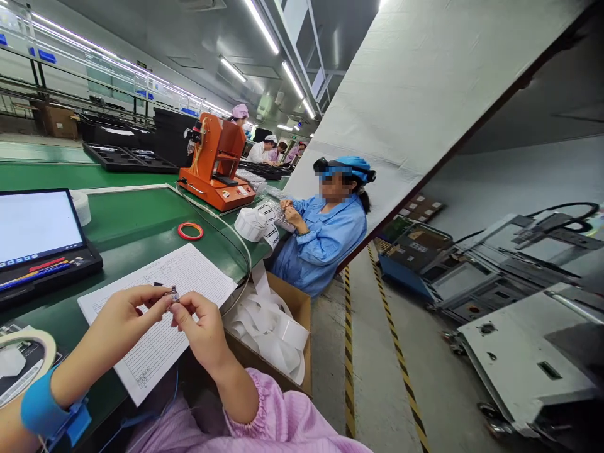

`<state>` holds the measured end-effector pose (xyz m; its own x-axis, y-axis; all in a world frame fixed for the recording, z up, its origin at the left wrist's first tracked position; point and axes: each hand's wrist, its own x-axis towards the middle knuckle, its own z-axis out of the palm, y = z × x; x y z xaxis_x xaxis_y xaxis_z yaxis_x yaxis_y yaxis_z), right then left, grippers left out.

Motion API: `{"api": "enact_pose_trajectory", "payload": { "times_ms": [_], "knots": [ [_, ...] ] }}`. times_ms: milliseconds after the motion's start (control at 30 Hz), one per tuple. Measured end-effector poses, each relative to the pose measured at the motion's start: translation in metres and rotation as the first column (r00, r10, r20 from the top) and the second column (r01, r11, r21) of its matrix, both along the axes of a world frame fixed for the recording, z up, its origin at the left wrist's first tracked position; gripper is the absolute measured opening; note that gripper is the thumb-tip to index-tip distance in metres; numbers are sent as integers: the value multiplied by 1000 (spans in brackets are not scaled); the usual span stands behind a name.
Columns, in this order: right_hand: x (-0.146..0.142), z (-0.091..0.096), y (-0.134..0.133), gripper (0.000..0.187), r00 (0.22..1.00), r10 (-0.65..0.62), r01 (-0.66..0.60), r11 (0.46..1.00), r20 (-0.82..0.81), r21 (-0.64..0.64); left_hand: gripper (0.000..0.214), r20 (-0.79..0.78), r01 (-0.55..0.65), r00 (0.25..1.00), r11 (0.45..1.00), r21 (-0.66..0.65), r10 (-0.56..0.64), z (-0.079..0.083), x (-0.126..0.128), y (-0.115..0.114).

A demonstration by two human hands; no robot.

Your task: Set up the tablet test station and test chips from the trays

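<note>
The left hand [127, 321] and the right hand [201, 324] are close together. Their fingertips pinch a tiny metal part [174, 294], too small to tell more about. They hold it up over a paper form [198, 277] on the green tabletop [127, 220]. A red ring [190, 231] lies at twelve o'clock from the hands. A cardboard box [292, 308] of white strips [268, 336] sits at three o'clock. A blue wrist band [40, 406] circles the left arm.
</note>
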<state>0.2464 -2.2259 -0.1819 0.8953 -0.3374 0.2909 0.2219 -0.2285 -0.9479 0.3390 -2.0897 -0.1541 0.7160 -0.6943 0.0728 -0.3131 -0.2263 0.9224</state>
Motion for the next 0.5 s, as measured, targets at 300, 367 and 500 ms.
{"api": "enact_pose_trajectory", "payload": {
  "times_ms": [300, 367, 500],
  "knots": [
    [-6, 4, -1, 21, 997, 65, -67, 995, 33, 69, 30, -392, 109, 903, 977, -184, -174, 18, -1, 2],
    [-7, 4, -1, 22, 998, 40, -42, 998, 44, 53, 29, -409, 111, 894, 974, -197, -184, 18, -1, 3],
    [-8, 3, 0, 23, 999, -20, 19, 1000, 43, 17, 27, -388, 130, 897, 965, -227, -212, 18, -2, 5]
  ]
}}
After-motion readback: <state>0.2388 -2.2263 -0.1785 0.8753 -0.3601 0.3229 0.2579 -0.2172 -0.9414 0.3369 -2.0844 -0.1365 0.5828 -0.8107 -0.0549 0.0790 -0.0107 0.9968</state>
